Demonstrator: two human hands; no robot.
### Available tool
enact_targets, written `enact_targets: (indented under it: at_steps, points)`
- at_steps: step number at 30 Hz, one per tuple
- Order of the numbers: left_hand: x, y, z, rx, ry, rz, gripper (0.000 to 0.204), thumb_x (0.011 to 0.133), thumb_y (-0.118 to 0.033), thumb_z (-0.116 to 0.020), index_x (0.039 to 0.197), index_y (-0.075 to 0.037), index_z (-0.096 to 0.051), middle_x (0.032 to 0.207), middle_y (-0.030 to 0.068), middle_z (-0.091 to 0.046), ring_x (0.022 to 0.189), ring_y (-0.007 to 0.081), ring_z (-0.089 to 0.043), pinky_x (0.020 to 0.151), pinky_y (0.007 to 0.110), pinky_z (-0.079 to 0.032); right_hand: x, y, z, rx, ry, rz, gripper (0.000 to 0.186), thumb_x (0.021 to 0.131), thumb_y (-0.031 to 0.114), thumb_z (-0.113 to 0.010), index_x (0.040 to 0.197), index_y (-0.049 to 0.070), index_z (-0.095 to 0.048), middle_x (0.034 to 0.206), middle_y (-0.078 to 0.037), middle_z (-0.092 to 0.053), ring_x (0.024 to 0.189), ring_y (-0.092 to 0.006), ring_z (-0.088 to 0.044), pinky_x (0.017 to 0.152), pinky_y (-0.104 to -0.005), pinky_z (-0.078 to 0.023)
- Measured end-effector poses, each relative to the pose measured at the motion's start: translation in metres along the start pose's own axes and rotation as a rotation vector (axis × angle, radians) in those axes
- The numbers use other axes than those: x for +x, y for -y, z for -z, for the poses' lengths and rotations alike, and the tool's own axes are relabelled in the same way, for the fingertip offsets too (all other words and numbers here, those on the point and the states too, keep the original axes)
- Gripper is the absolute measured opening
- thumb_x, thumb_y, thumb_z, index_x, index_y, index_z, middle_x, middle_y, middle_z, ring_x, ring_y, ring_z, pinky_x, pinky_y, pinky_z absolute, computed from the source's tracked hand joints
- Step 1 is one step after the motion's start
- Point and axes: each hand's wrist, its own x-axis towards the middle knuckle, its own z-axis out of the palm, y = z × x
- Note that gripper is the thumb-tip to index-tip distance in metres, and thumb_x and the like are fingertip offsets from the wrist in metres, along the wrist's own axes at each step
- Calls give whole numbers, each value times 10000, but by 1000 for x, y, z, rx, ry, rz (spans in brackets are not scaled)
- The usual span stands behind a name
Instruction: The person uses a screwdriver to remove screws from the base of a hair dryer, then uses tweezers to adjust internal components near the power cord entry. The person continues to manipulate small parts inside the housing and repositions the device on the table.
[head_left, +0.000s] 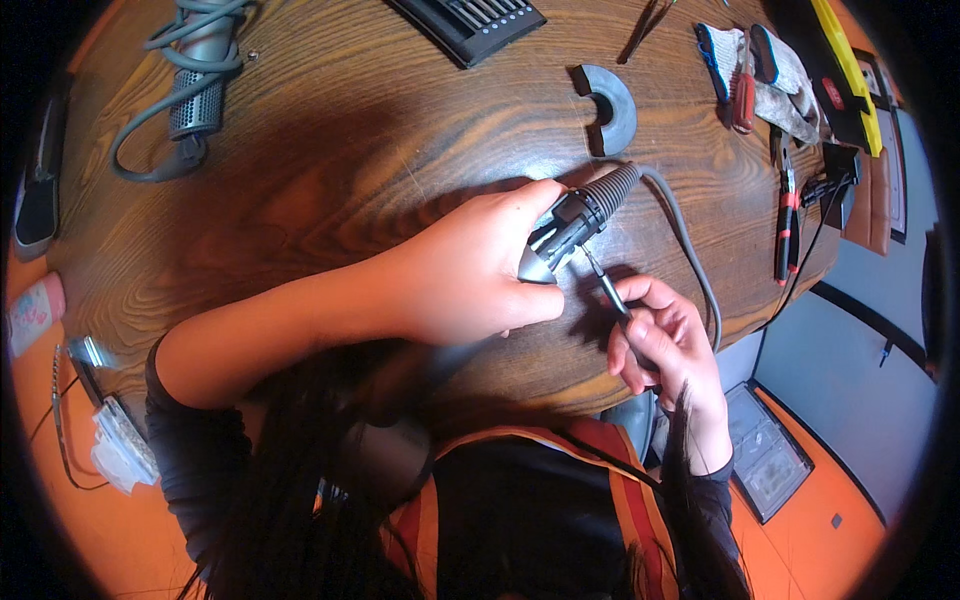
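My left hand (480, 265) is wrapped round the silver-grey body of a corded device (570, 228), its black inner end exposed beside a ribbed cable sleeve. Most of that body is hidden under my palm and fingers. In my right hand (672, 340) is a slim screwdriver (612, 292), pinched between thumb and fingers. Its tip meets the side of the device's black end, though I cannot tell what it touches there. Just beyond lies a dark half-ring part (612, 108) on the wooden table (300, 130).
A grey cable (695, 260) curves down to the right of the device. Another silver device wrapped in cable (198, 90) lies far left. A black bit case (470, 25) sits at the back. Gloves (785, 70), a red screwdriver (743, 100) and pliers (787, 220) lie at right.
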Motion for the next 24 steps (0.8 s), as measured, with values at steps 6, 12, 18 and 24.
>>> enact_targets:
  at_steps: [6, 12, 18, 24]
  points:
    - [0, 0, 0, 13, -5, -29, 532, 764, 15, -611, 1245, 4, -384, 775, 32, -540, 603, 79, -523, 519, 234, -444, -5, -10, -4, -234, -77, 145, 237, 877, -24, -559, 1099, -36, -479, 830, -105, -650, 730, -121, -621, 658, -225, -502]
    - [-1, -1, 1, 57, -8, -16, 518, 772, 6, -613, 1238, -6, -389, 778, 35, -540, 603, 84, -528, 523, 241, -445, -16, -14, -2, -376, -302, 298, 209, 907, 5, -520, 1111, -33, -548, 820, -75, -622, 731, -114, -607, 620, -217, -497]
    - [-1, -4, 1, 61, 8, 18, 491, 778, 8, -613, 1218, -12, -397, 777, 39, -542, 602, 86, -532, 529, 242, -447, -22, -17, -2, -411, -431, 366, 423, 860, 40, -610, 1249, 12, -445, 785, -38, -608, 710, -92, -591, 597, -214, -472]
    - [-1, -4, 1, 50, 3, 34, 436, 777, 17, -617, 1160, -14, -411, 777, 35, -536, 597, 86, -531, 528, 236, -445, -14, -40, 1, -1281, -629, 954, 276, 698, 17, -735, 960, 5, -650, 777, -91, -617, 677, -213, -618, 619, -280, -498]
